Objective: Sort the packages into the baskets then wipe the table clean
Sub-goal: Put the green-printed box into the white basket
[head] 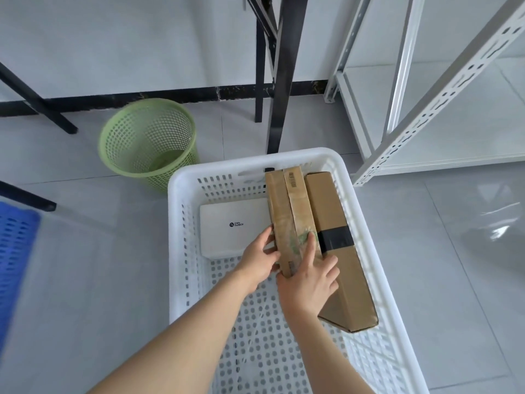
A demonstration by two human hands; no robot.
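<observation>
Slim cardboard pkg [287, 211] stood on edge in white slotted basket [176, 223]
Left hand [260, 258] & right hand [308, 282] gripped its near end; clear-taped, barcode sticker on top, touching brown box [335, 251] w/ black tape band by the right wall. Flat white box [227, 231] far-left, logo unreadable.

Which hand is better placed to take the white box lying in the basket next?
Left, probably. The left hand lies right beside the white box, on its side of the upright cardboard package. The right hand holds that package's other side and would have to cross it.
</observation>
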